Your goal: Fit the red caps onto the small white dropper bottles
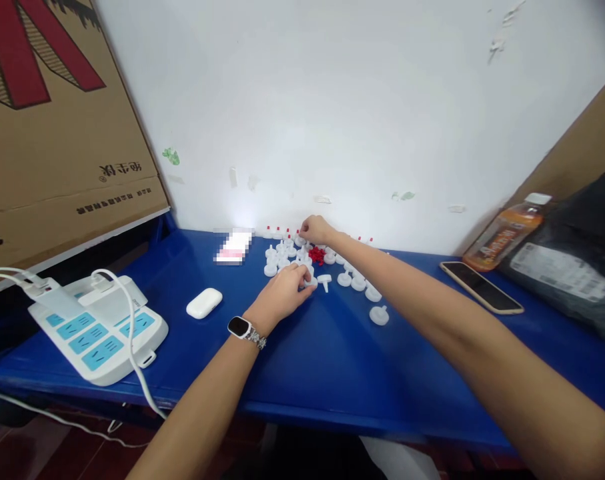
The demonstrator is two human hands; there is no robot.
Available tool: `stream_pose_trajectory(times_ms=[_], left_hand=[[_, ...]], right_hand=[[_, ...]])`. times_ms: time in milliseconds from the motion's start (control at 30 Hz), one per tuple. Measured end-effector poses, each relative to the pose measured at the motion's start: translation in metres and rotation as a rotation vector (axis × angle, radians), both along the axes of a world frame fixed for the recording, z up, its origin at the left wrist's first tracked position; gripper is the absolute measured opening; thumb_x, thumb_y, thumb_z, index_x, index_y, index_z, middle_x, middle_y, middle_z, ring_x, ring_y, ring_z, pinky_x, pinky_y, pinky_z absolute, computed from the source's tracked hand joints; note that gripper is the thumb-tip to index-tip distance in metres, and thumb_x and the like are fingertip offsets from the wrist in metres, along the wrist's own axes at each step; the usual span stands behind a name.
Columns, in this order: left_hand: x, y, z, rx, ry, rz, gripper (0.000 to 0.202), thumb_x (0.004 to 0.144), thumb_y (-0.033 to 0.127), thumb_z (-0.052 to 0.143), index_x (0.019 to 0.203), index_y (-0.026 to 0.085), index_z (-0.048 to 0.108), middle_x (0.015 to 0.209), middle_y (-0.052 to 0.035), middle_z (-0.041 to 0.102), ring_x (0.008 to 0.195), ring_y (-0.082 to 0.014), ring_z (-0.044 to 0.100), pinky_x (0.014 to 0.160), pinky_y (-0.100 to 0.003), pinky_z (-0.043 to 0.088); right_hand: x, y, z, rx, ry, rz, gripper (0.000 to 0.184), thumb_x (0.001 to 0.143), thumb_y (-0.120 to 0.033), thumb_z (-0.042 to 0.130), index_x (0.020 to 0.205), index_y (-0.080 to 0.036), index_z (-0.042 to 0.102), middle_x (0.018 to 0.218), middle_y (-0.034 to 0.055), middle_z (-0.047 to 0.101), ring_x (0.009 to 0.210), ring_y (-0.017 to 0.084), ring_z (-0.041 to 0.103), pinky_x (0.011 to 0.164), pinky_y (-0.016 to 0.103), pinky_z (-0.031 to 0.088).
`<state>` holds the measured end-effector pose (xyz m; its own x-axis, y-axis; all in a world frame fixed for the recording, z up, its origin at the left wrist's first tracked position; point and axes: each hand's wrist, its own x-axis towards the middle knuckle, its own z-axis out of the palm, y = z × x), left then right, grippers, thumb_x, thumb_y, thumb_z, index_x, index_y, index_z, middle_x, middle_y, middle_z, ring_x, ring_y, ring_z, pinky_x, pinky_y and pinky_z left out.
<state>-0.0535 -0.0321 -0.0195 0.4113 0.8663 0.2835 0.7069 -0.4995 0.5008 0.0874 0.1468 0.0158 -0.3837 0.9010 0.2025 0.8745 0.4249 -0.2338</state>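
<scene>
My left hand point(283, 291), wearing a watch, curls its fingers and thumb around a translucent white nozzle cap point(311, 281) low over the blue table. Farther back, my right hand point(317, 230) has its fingertips pinched on a white nozzle cap with a red tip point(299, 239), at the row of red-tipped caps along the wall. Between the hands lies a small pile of red tips point(317, 255). Several white nozzle caps point(281, 250) stand left of the pile. More nozzle caps point(358, 283) sit to its right, partly hidden by my right forearm.
A white power strip point(99, 333) with plugged-in cables and a white earphone case point(204, 303) are on the left. A phone point(482, 287), an orange drink bottle point(505, 233) and a dark plastic parcel point(572, 260) lie right. A cardboard box point(67, 133) leans at the left wall.
</scene>
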Motion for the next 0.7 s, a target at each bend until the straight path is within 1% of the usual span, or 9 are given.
stream_pose_trajectory(times_ms=[100,200,333,400,467,533,600,700], left_hand=[[0.0,0.0,0.001,-0.004,0.001,-0.002,0.016,0.092,0.035,0.055,0.093,0.02,0.059,0.094,-0.0047,0.06,0.083,-0.0191,0.058,0.07,-0.031,0.045],[0.0,0.0,0.001,0.0,0.003,0.011,0.016,0.091,0.036,0.056,0.094,0.02,0.058,0.092,-0.0043,0.06,0.082,-0.0191,0.058,0.071,-0.031,0.045],[0.001,0.0,0.003,-0.009,-0.013,0.027,0.017,0.09,0.035,0.057,0.097,0.02,0.057,0.09,-0.0037,0.06,0.081,-0.0192,0.058,0.071,-0.031,0.046],[0.002,-0.001,0.005,-0.021,-0.02,0.034,0.017,0.089,0.034,0.057,0.098,0.019,0.056,0.089,-0.0036,0.06,0.08,-0.0192,0.058,0.07,-0.031,0.045],[0.002,-0.002,0.006,-0.024,-0.029,0.035,0.018,0.089,0.034,0.058,0.099,0.019,0.055,0.089,-0.0034,0.06,0.079,-0.0191,0.058,0.069,-0.031,0.045],[0.002,-0.002,0.005,-0.017,-0.037,0.029,0.018,0.089,0.035,0.058,0.1,0.02,0.054,0.089,-0.003,0.06,0.079,-0.0188,0.058,0.069,-0.031,0.045],[0.001,-0.001,0.004,-0.006,-0.041,0.024,0.019,0.09,0.036,0.057,0.1,0.02,0.054,0.089,-0.0026,0.06,0.079,-0.0186,0.058,0.069,-0.031,0.044],[0.001,0.001,0.001,0.001,-0.039,0.024,0.019,0.091,0.037,0.055,0.101,0.021,0.054,0.089,-0.0023,0.06,0.079,-0.0184,0.058,0.069,-0.032,0.045]], right_hand=[[-0.002,0.001,0.006,-0.016,-0.022,0.012,0.013,0.078,-0.014,0.068,0.086,-0.011,0.078,0.09,0.0119,0.078,0.086,0.021,0.07,0.078,0.024,0.05],[-0.005,0.0,0.007,-0.034,-0.031,0.017,0.011,0.076,-0.015,0.071,0.084,-0.011,0.078,0.085,0.0111,0.077,0.081,0.021,0.069,0.074,0.025,0.049],[-0.006,-0.005,0.004,-0.017,0.006,0.012,0.018,0.082,-0.025,0.07,0.093,-0.013,0.077,0.088,0.0088,0.077,0.079,0.018,0.069,0.073,0.023,0.048],[0.0,-0.009,0.001,0.016,0.035,-0.003,0.024,0.086,-0.031,0.065,0.1,-0.013,0.075,0.093,0.0091,0.076,0.082,0.017,0.068,0.075,0.023,0.048],[0.009,-0.013,-0.003,0.044,0.063,-0.028,0.027,0.087,-0.033,0.062,0.103,-0.014,0.073,0.097,0.0102,0.076,0.084,0.018,0.068,0.076,0.024,0.048],[0.02,-0.018,-0.007,0.037,0.076,-0.046,0.024,0.086,-0.032,0.064,0.099,-0.014,0.073,0.096,0.0107,0.075,0.084,0.019,0.068,0.076,0.025,0.048],[0.029,-0.021,-0.01,0.005,0.077,-0.047,0.018,0.082,-0.028,0.068,0.092,-0.015,0.074,0.093,0.01,0.076,0.083,0.019,0.068,0.075,0.025,0.048],[0.037,-0.026,-0.009,-0.022,0.085,-0.043,0.01,0.081,-0.022,0.067,0.085,-0.015,0.074,0.087,0.0077,0.076,0.079,0.017,0.067,0.073,0.023,0.047]])
